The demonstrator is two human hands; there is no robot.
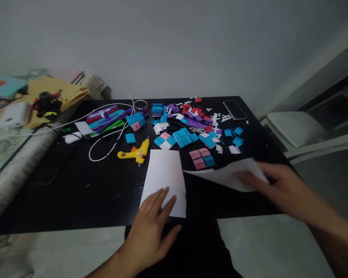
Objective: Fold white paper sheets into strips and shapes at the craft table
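Note:
A white sheet of paper [164,173] with a ragged right edge lies at the front of the black table. My left hand [155,224] rests on its lower part, fingers spread out. To the right, my right hand [278,187] pinches a second piece of white paper [229,175], held over the table and blurred by motion. The left tip of that piece comes close to the torn edge of the flat sheet. Just behind it lies a pink and blue folded-paper square [199,158].
A yellow glue gun [137,152] lies left of the sheet, near a white cable [97,159]. Several blue folded pieces [184,137], paper scraps and scissors [191,128] spread across the back. A phone [234,110] lies at the back right; a white stool [292,127] stands beyond.

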